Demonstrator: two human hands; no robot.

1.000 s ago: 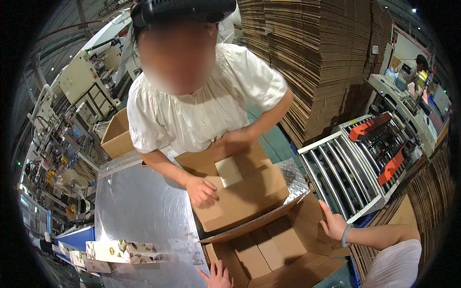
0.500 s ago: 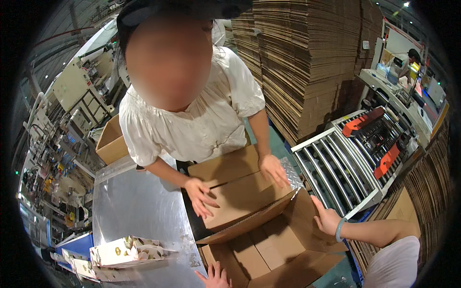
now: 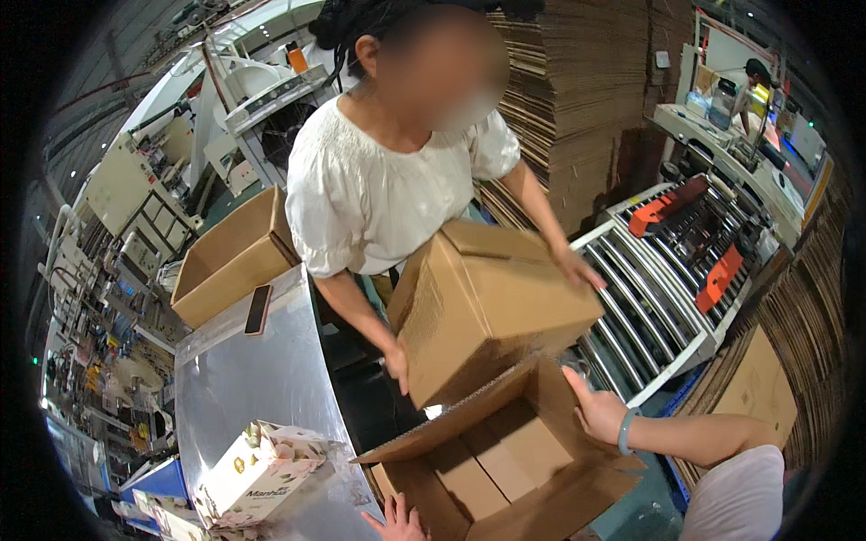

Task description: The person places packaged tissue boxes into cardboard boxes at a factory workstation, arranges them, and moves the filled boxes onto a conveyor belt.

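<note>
In front of me an open cardboard box (image 3: 559,505) stands with its flaps raised and its bare bottom showing. My right hand (image 3: 600,410) grips its right wall, the fingers over the edge. At the near left side my left hand (image 3: 397,521) rests against the box edge, fingers spread; the lower frame edge cuts off part of it. Just beyond, a co-worker in a white top holds a second cardboard box (image 3: 505,298), tilted, between both hands.
Left is a metal table (image 3: 262,379) bearing a phone (image 3: 259,309) and a white flower-patterned package (image 3: 262,473). Another open carton (image 3: 225,261) stands at its far end. A roller conveyor (image 3: 649,298) lies to the right, and stacked flat cardboard (image 3: 595,117) rises behind.
The co-worker has taken hold of the second box, raised and tilted it, and turned to the right. The flowered package now stands at a different angle. My hands stay on the open box.
</note>
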